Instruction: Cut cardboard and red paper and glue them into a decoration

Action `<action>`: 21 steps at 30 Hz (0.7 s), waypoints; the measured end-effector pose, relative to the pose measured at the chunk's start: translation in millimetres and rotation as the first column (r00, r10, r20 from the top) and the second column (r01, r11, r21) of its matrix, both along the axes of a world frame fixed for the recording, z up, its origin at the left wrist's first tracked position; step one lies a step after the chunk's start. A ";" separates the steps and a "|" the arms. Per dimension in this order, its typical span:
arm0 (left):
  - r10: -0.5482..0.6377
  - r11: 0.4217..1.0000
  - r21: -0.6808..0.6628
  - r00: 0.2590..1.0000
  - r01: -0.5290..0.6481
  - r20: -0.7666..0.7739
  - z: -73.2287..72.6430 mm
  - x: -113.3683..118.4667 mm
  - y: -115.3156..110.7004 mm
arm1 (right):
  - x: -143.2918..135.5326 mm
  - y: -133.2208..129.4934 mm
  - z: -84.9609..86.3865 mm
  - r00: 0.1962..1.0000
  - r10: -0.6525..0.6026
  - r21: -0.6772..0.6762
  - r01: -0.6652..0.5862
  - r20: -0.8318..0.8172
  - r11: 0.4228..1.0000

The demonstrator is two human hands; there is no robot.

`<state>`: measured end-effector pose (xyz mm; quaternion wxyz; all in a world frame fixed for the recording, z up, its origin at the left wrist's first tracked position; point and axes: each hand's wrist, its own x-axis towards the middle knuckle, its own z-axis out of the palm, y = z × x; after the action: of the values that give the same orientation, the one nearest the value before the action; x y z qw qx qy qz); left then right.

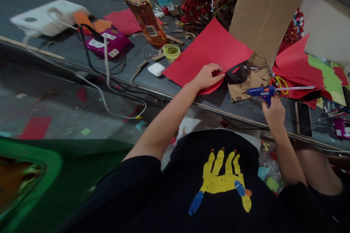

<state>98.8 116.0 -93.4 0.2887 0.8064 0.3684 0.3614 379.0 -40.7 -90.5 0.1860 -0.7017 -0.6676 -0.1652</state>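
My right hand (274, 113) is wrapped round the grip of a blue glue gun (262, 91), with a long clear glue stick (298, 88) sticking out of its back to the right. The gun's nozzle points left over a torn piece of cardboard (237, 92). My left hand (209, 76) is closed over the near edge of a large red paper sheet (210, 45). Its thumb and fingers pinch a small red paper piece (222, 73), mostly hidden by the hand. Just right of those fingertips lies a black strip-like bundle (238, 72).
Scissors (283, 85) with yellow and red handles lie beyond the gun, beside more red paper (299, 65). A phone (303, 119) lies at the table edge. A tall cardboard piece (268, 11), a drink bottle (146, 18), and a purple power strip (109, 43) with trailing cables stand behind and left.
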 end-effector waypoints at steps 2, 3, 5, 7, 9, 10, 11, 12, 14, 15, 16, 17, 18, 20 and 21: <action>0.002 1.000 -0.007 1.000 -0.002 -0.006 -0.3 0.3 0.3 | 1.3 0.3 1.5 1.000 -0.009 0.030 0.009 -0.023 0.999; 0.003 1.000 -0.007 1.000 -0.003 -0.008 -0.6 0.4 0.5 | 0.8 0.5 2.4 0.999 -0.007 0.042 0.009 -0.032 0.999; 0.005 1.000 -0.001 1.000 -0.005 -0.008 -1.3 0.7 1.0 | -2.3 2.3 4.6 0.999 -0.011 0.057 0.013 -0.042 0.998; 0.000 1.000 0.005 1.000 0.000 -0.003 -2.0 0.7 1.5 | -6.6 6.5 6.9 0.999 -0.024 0.064 0.027 -0.041 0.998; -0.010 1.000 0.012 1.000 0.009 0.005 -2.5 0.6 1.7 | -11.0 12.8 8.9 0.999 -0.031 0.065 0.034 -0.042 0.997; -0.014 1.000 0.015 1.000 0.014 0.009 -2.6 0.5 1.8 | -12.9 16.2 9.7 0.999 -0.030 0.061 0.032 -0.044 0.998; -0.015 1.000 0.017 1.000 0.015 0.011 -2.7 0.4 1.8 | -14.7 19.4 10.2 0.999 -0.024 0.050 0.026 -0.046 0.998; -0.015 1.000 0.017 1.000 0.014 0.011 -2.6 0.3 1.8 | -16.2 22.2 10.4 0.999 -0.016 0.034 0.017 -0.046 0.999; -0.008 1.000 0.012 1.000 0.008 0.002 -2.5 0.2 1.9 | -18.2 26.0 10.4 0.999 -0.001 -0.003 0.001 -0.044 1.000; -0.004 1.000 0.006 1.000 0.004 -0.006 -2.5 0.3 1.9 | -18.5 26.9 10.2 0.999 0.003 -0.016 -0.003 -0.041 1.000; -0.001 1.000 0.001 1.000 0.001 -0.014 -2.6 0.3 2.0 | -18.4 27.3 10.0 0.999 0.002 -0.022 -0.003 -0.036 1.000; 0.001 1.000 -0.003 1.000 -0.001 -0.020 -2.7 0.4 2.2 | -17.8 27.1 9.8 1.000 -0.004 -0.020 0.003 -0.030 1.000; 0.003 1.000 -0.005 1.000 -0.003 -0.024 -3.0 0.5 2.3 | -17.0 26.5 9.7 1.000 -0.011 -0.013 0.011 -0.022 1.000; 0.005 1.000 -0.001 1.000 -0.006 -0.025 -3.6 0.7 2.7 | -14.9 24.1 9.4 1.000 -0.016 -0.002 0.016 -0.006 1.000; 0.006 1.000 0.004 1.000 -0.006 -0.022 -3.9 0.8 2.8 | -13.8 22.5 9.2 1.000 -0.014 -0.004 0.014 0.002 1.000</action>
<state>99.5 118.8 -97.2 0.2819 0.8097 0.3734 0.3541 365.2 -18.2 -81.4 0.1827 -0.7065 -0.6633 -0.1659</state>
